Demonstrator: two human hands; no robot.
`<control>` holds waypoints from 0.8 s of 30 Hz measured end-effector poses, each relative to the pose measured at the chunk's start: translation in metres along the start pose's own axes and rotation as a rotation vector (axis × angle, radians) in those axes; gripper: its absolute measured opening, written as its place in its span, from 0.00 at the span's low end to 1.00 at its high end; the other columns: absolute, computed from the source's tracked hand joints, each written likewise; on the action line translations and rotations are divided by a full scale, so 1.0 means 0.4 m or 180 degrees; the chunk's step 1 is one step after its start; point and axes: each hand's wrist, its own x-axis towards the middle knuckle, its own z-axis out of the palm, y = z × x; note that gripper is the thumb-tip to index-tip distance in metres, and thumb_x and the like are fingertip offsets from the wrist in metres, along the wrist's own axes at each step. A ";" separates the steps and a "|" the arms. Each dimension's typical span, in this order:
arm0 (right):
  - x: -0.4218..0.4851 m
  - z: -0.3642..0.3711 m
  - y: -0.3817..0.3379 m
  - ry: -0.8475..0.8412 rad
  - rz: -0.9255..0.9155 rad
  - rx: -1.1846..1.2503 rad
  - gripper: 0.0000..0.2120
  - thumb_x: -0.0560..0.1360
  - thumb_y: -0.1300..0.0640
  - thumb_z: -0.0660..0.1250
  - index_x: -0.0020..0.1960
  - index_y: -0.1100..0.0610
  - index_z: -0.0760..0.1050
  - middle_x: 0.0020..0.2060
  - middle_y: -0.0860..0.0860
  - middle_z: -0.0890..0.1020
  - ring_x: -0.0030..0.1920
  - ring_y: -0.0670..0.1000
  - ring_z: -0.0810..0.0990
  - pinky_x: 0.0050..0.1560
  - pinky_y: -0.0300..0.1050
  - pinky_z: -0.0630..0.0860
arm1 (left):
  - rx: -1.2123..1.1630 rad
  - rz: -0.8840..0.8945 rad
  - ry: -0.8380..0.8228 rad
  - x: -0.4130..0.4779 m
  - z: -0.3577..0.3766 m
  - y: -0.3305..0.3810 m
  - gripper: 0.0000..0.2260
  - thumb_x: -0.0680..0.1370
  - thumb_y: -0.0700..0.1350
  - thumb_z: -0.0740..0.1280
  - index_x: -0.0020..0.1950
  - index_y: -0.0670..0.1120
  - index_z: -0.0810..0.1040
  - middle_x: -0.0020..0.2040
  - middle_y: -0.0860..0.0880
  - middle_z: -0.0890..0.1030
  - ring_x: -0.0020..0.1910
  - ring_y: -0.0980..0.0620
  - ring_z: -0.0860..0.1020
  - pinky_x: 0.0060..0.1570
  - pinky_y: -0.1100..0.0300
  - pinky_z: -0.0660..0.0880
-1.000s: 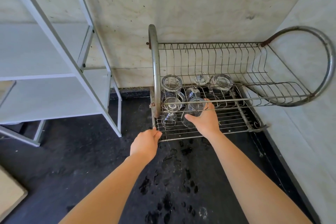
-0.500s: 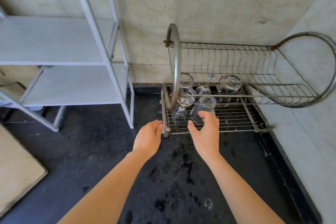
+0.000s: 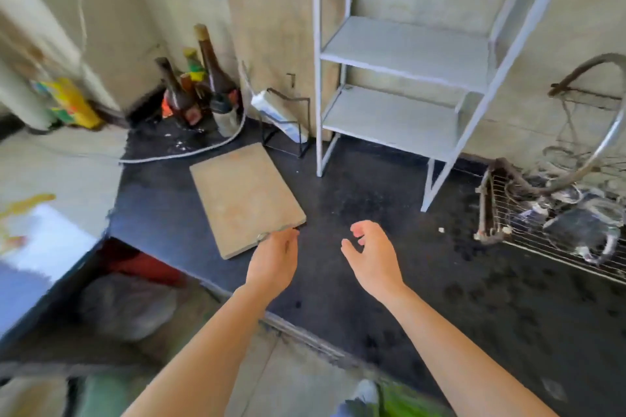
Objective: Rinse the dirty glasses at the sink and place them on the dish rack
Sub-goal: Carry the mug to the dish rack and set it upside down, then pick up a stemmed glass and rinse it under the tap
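Head view: left hand (image 3: 272,259) and right hand (image 3: 371,257) hang empty, fingers loosely curled, above the black speckled worktop (image 3: 372,186); the rusty wire dish rack (image 3: 515,210) with blurred clear glasses (image 3: 576,230) lies well to the right, nearer the right hand; no sink is visible.

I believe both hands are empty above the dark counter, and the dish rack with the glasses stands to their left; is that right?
Not quite. The head view shows the dish rack with the glasses to the right of the hands, not the left. The rest holds: the left hand and right hand both hold nothing above the dark counter.
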 end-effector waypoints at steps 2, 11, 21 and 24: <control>-0.033 0.103 -0.092 -0.0239 -0.0140 -0.0022 0.13 0.78 0.52 0.65 0.60 0.54 0.71 0.54 0.46 0.74 0.52 0.46 0.74 0.52 0.40 0.71 | -0.0018 -0.0193 0.0082 -0.046 -0.080 -0.122 0.15 0.82 0.44 0.55 0.65 0.48 0.75 0.44 0.48 0.82 0.44 0.46 0.80 0.46 0.55 0.75; -0.158 0.548 -0.476 -0.1230 -0.0943 -0.0240 0.12 0.78 0.53 0.64 0.59 0.57 0.71 0.51 0.47 0.71 0.50 0.46 0.70 0.49 0.39 0.66 | -0.0100 -0.0997 0.0848 -0.262 -0.442 -0.594 0.16 0.80 0.42 0.58 0.65 0.48 0.76 0.63 0.48 0.79 0.61 0.48 0.77 0.61 0.55 0.73; -0.166 0.906 -0.857 -0.1968 -0.1654 -0.0758 0.13 0.77 0.52 0.63 0.60 0.56 0.71 0.58 0.50 0.74 0.57 0.51 0.75 0.55 0.43 0.71 | -0.0477 -0.1836 0.1449 -0.317 -0.703 -0.924 0.15 0.78 0.41 0.60 0.63 0.47 0.78 0.61 0.45 0.80 0.60 0.46 0.77 0.59 0.56 0.71; -0.130 1.025 -0.970 -0.2166 -0.1891 -0.0835 0.12 0.77 0.53 0.63 0.58 0.57 0.71 0.56 0.52 0.74 0.56 0.53 0.74 0.55 0.45 0.71 | -0.0527 -0.1951 0.1581 -0.276 -0.799 -1.028 0.15 0.78 0.41 0.60 0.64 0.46 0.77 0.62 0.45 0.79 0.60 0.46 0.77 0.59 0.56 0.71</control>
